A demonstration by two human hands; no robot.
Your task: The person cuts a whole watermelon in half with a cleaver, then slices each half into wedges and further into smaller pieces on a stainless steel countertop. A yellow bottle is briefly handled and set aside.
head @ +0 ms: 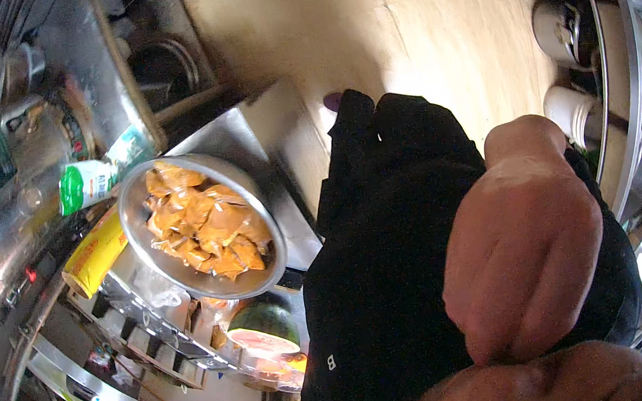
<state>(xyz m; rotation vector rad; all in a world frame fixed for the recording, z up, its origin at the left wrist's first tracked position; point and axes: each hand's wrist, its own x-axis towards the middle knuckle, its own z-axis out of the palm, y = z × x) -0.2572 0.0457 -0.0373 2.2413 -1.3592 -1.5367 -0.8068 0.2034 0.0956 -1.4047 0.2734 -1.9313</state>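
A bare arm, apparently my right (pixel 522 257), fills the right foreground in front of my black clothing (pixel 380 254). Its far, narrower end looks like a bent wrist; the fingers are hidden, and no held thing shows. Another stretch of bare skin (pixel 515 393) meets it at the bottom edge. My left hand is out of view. Left of my body, a round metal bowl (pixel 143 254) sits tilted in the view, holding glossy orange-brown coated pieces (pixel 208 221) that look like marinated meat. Beside the bowl are a green-and-white packet (pixel 85 184) and a yellow package (pixel 93 255).
A stainless steel counter (pixel 238 135) runs along the left. Below the bowl in the picture, a cut watermelon (pixel 265 326) is near plastic bags (pixel 162 288). Pale floor (pixel 442 11) stretches ahead. At right, metal shelving holds a pot (pixel 556 34) and a white bucket (pixel 571 110).
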